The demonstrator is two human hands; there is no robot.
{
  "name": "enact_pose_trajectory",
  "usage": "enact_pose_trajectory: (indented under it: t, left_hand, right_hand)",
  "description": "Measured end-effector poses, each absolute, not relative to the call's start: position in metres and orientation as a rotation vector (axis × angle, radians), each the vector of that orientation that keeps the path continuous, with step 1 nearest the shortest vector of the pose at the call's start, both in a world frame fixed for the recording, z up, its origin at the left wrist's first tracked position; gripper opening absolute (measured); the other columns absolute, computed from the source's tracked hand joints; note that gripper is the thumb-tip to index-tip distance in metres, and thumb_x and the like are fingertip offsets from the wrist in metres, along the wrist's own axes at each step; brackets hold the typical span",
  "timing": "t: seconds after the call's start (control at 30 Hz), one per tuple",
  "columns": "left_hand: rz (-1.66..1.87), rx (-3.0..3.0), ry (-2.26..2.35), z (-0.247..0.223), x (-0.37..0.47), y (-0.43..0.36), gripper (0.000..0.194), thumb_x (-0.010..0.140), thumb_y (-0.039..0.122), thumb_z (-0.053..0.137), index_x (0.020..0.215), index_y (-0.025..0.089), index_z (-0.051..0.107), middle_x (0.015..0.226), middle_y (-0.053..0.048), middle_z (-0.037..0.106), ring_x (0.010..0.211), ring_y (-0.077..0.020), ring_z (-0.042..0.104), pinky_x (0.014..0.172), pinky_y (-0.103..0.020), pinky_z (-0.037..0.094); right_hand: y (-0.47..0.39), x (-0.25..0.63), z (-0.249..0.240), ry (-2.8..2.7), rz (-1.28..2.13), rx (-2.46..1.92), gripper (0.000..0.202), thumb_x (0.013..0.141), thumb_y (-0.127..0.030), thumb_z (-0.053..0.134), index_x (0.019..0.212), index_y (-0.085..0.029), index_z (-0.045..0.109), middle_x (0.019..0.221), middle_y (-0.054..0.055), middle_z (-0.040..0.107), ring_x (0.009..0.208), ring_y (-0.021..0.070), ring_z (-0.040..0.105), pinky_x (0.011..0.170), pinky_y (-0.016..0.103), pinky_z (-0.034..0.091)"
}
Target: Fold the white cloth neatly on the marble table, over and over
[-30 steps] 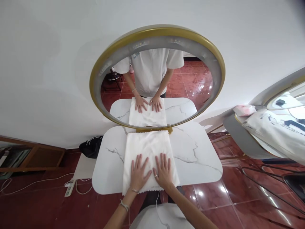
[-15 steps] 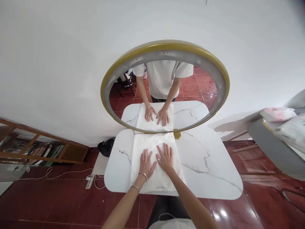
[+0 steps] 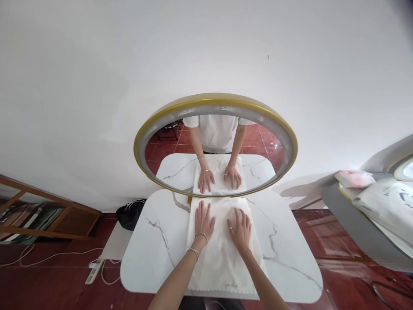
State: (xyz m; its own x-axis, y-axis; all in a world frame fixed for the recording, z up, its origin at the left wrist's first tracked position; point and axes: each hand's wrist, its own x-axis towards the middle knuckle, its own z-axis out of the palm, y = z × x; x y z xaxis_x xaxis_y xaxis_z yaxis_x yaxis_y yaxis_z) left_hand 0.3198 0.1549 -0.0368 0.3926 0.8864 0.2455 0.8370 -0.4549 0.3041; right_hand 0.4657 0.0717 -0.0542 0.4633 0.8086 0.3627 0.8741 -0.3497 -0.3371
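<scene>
A white cloth (image 3: 222, 267) with scalloped edges lies spread out lengthwise on the white marbled table (image 3: 145, 258). My left hand (image 3: 204, 221) rests flat on its far left part, fingers apart, with bracelets at the wrist. On the far right part lies my right hand (image 3: 240, 228), fingers spread and a little bent, a ring on one finger. Neither hand grips the cloth. Small dark lettering shows near the cloth's front edge. Behind the cloth, a round gold-framed mirror (image 3: 216, 100) reflects both hands and a white shirt.
To the right stands a grey-sided table (image 3: 361, 232) with a pink-and-white packet (image 3: 355, 178) and a white printed bag (image 3: 387, 204). At left are a wooden shelf (image 3: 74, 219), a black bag (image 3: 130, 214) and a power strip (image 3: 94, 272) with cables on the red tiled floor.
My hands have moved farther apart across the cloth, the right one shifting right. The cloth lies farther right under the mirror. The camera view has tilted upward.
</scene>
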Motion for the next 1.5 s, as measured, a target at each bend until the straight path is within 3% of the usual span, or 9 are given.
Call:
enact_pose_trajectory:
  t: [0.17,0.33,0.5,0.73,0.97,1.13,1.27,1.37,1.5]
  left_hand:
    - [0.581,2.554,1.54,-0.045,0.298,0.16,0.062,0.09,0.034,0.043,0.147,0.024,0.02,0.157,-0.008,0.007,0.143,-0.025,0.014,0.115,-0.044,0.022]
    - [0.573,2.539,1.564,-0.045,0.243,0.174,0.062,0.091,0.035,0.042,0.148,0.025,0.019,0.157,-0.007,0.006,0.143,-0.0253,0.016,0.114,-0.044,0.023]
    - [0.491,2.585,1.547,-0.044,0.175,0.21,0.058,0.091,0.037,0.042,0.146,0.028,0.026,0.157,-0.006,0.012,0.143,-0.0248,0.014,0.114,-0.044,0.024]
    - [0.398,2.6,1.511,-0.038,0.131,0.282,0.053,0.09,0.041,0.044,0.141,0.029,0.036,0.155,-0.007,0.02,0.142,-0.0258,0.018,0.113,-0.044,0.023]
    - [0.428,2.522,1.621,-0.035,0.095,0.315,0.051,0.092,0.043,0.04,0.14,0.027,0.039,0.154,-0.007,0.023,0.142,-0.0245,0.02,0.114,-0.044,0.021]
    - [0.43,2.439,1.783,-0.033,0.07,0.284,0.05,0.093,0.044,0.036,0.139,0.025,0.04,0.153,-0.009,0.027,0.141,-0.0253,0.023,0.11,-0.044,0.027]
    - [0.519,2.36,1.897,-0.035,0.052,0.232,0.051,0.093,0.044,0.033,0.139,0.025,0.041,0.154,-0.008,0.025,0.141,-0.0267,0.022,0.109,-0.045,0.031]
    - [0.588,2.33,1.981,-0.042,0.037,0.176,0.05,0.094,0.041,0.031,0.141,0.026,0.038,0.154,-0.008,0.023,0.141,-0.027,0.021,0.109,-0.048,0.029]
    - [0.552,2.469,1.893,-0.064,0.019,0.103,0.05,0.093,0.035,0.032,0.142,0.032,0.034,0.148,-0.005,0.037,0.139,-0.0257,0.029,0.106,-0.049,0.033]
  right_hand:
    - [0.089,0.45,-0.055,-1.586,-0.247,-2.172,0.059,0.096,-0.04,0.027,0.149,-0.018,0.013,0.153,0.011,0.02,0.141,0.0249,0.015,0.111,0.048,0.02]
    - [0.102,0.391,-0.052,-1.658,-0.226,-2.181,0.065,0.096,-0.035,0.03,0.15,-0.018,-0.001,0.154,0.01,0.015,0.142,0.0246,0.011,0.112,0.048,0.02]
    - [0.134,0.322,-0.047,-1.763,-0.188,-2.099,0.064,0.094,-0.027,0.033,0.15,-0.018,0.004,0.155,0.01,0.011,0.143,0.0243,0.009,0.112,0.046,0.019]
    - [0.21,0.273,-0.043,-1.784,0.035,-2.195,0.054,0.094,-0.033,0.034,0.145,-0.015,0.031,0.153,0.012,0.02,0.142,0.026,0.01,0.113,0.048,0.012]
    - [0.261,0.239,-0.022,-1.837,0.447,-2.251,0.069,0.091,-0.051,0.04,0.148,-0.015,0.022,0.154,0.012,0.015,0.142,0.0277,0.012,0.114,0.048,0.008]
    - [0.211,0.219,-0.025,-2.054,0.28,-1.912,0.061,0.095,-0.046,0.035,0.147,-0.016,0.025,0.154,0.014,0.015,0.142,0.0293,0.008,0.114,0.052,0.008]
    - [0.147,0.216,-0.017,-2.354,0.396,-1.446,0.073,0.088,-0.062,0.04,0.148,-0.028,0.017,0.155,0.008,0.008,0.142,0.0297,0.004,0.113,0.055,0.01]
    - [0.107,0.217,-0.009,-2.414,0.459,-1.285,0.077,0.084,-0.067,0.042,0.148,-0.031,0.017,0.155,0.007,0.005,0.142,0.0298,0.002,0.112,0.057,0.009]
    - [0.077,0.221,-0.008,-2.412,0.455,-1.228,0.071,0.086,-0.06,0.047,0.147,-0.033,0.021,0.155,0.005,0.01,0.143,0.0265,0.005,0.113,0.054,0.009]
